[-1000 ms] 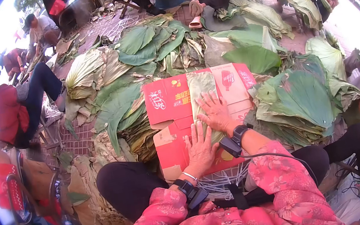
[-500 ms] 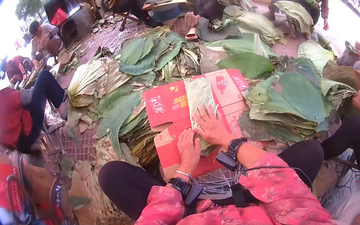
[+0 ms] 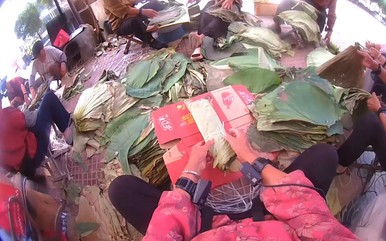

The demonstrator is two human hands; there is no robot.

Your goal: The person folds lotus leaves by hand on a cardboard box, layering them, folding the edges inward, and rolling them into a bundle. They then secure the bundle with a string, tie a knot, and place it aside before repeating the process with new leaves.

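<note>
On our lap lies a flattened cardboard box (image 3: 180, 122), and on it a folded leaf bundle (image 3: 209, 128) runs away from us — our left hand (image 3: 198, 154) at its near left edge, our right hand (image 3: 238, 144) at its near right. Right of the box sits a leaf stack (image 3: 303, 107); left of it, loose leaves (image 3: 126, 131). Beyond, other people sit around a leaf heap (image 3: 159, 72).

Two hands, left (image 3: 199, 154) and right (image 3: 239, 144), are gripping one folded leaf (image 3: 211, 128); one red cardboard sheet (image 3: 173, 121) is lying beneath them.
</note>
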